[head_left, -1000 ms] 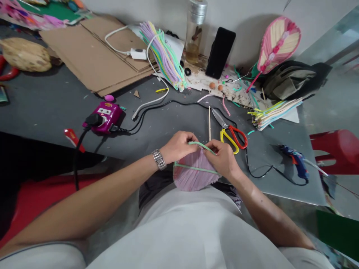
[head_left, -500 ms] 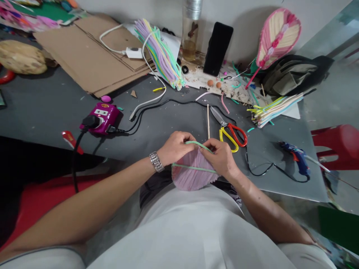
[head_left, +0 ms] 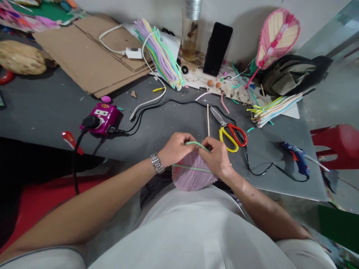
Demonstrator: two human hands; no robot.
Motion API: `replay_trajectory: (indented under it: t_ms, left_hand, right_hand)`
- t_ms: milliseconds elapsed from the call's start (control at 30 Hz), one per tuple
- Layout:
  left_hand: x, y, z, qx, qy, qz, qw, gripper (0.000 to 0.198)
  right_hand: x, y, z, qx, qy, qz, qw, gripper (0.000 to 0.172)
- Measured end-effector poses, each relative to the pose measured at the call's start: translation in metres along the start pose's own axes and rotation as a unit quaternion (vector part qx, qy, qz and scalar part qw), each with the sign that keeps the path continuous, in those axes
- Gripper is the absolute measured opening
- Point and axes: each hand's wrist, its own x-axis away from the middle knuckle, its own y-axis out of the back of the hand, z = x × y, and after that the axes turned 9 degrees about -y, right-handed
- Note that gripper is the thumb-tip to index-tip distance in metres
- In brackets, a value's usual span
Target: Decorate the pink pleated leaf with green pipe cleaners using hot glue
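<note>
A rounded purple fan made of ribbed straws rests at the table's near edge, over my lap. A thin green straw arches over its top and another green strip crosses its middle. My left hand, with a metal watch at the wrist, pinches the green straw's left end against the fan. My right hand pinches the straw's right part at the fan's upper right edge. Both hands' fingers are closed.
Yellow-and-red scissors and a thin wooden stick lie just beyond my hands. A blue glue gun lies to the right, a purple power strip to the left. Straw bundles, cardboard, a phone and a finished fan sit farther back.
My right hand has slid a little left along the green straw, closer to my left hand. The view shifted slightly; the fan stays in place.
</note>
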Motion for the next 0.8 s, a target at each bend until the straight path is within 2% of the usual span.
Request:
replay_trajectory:
  t_ms: [67, 200, 333, 533, 700, 800]
  left_hand:
    - [-0.001, 0.002, 0.000, 0.002, 0.001, 0.010, 1.000, 0.019]
    - [-0.003, 0.008, 0.000, 0.013, 0.002, 0.045, 0.999, 0.018]
    - [-0.004, 0.008, 0.000, 0.005, 0.012, 0.038, 0.999, 0.018]
    - [-0.001, 0.004, -0.003, -0.019, 0.019, 0.028, 0.999, 0.017]
    - [0.001, 0.002, 0.000, -0.029, 0.025, 0.021, 0.999, 0.021]
    - [0.001, 0.003, 0.002, -0.025, 0.017, 0.019, 0.999, 0.023]
  right_hand:
    - [0.000, 0.003, -0.003, 0.008, 0.011, 0.011, 1.000, 0.014]
    - [0.000, 0.015, -0.010, -0.004, 0.004, 0.077, 0.997, 0.014]
    - [0.002, 0.020, -0.012, 0.002, -0.009, 0.070, 0.998, 0.012]
    - [0.002, 0.012, -0.011, -0.029, -0.035, 0.070, 0.997, 0.013]
    - [0.000, 0.006, -0.012, -0.037, -0.027, 0.062, 0.997, 0.014]
    - [-0.001, 0.011, -0.011, -0.029, -0.023, 0.069, 0.997, 0.016]
